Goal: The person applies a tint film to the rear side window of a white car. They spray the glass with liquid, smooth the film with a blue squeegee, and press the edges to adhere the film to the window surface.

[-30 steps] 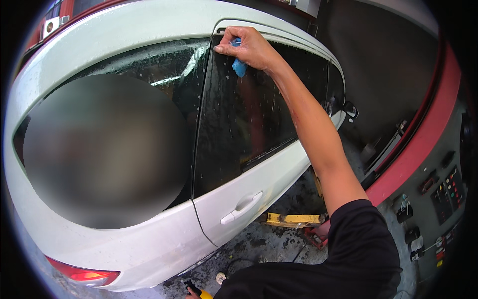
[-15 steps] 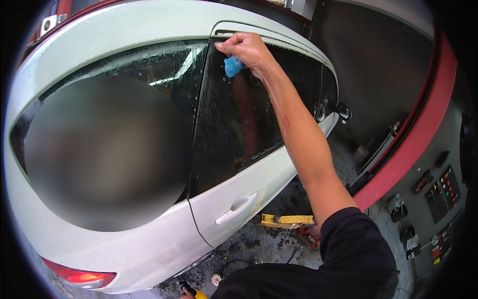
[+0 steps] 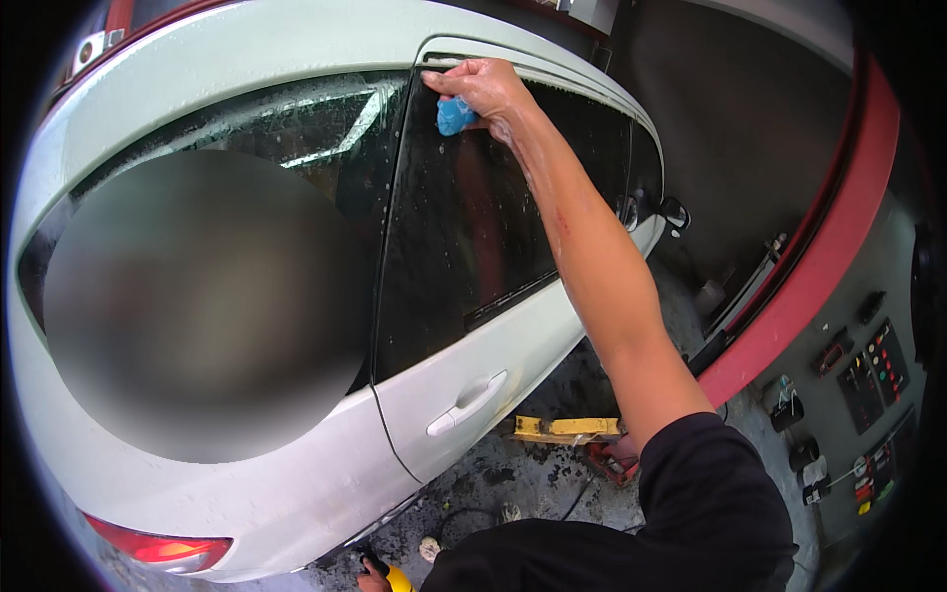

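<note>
Blue lump (image 3: pixel 455 116) sits in our right hand (image 3: pixel 490 91), hanging below the fingers, far in the scene near the top left corner of the dark door window (image 3: pixel 424 247). Our thumb and fingertips are drawn narrow beside the window's upper edge; we cannot tell how firmly they press. Wet suds streak our wrist. At the near edge, partly cut off, our left hand (image 3: pixel 372 582) grasps a black-and-yellow bottle (image 3: pixel 399 580). We stand beside a white car (image 3: pixel 296 493), its door handle (image 3: pixel 468 405) on the near side of the glass and its red tail light (image 3: pixel 163 545) near left. Right of the handle, a scuffed yellow bar (image 3: pixel 567 427) lies low, beside the car.
</note>
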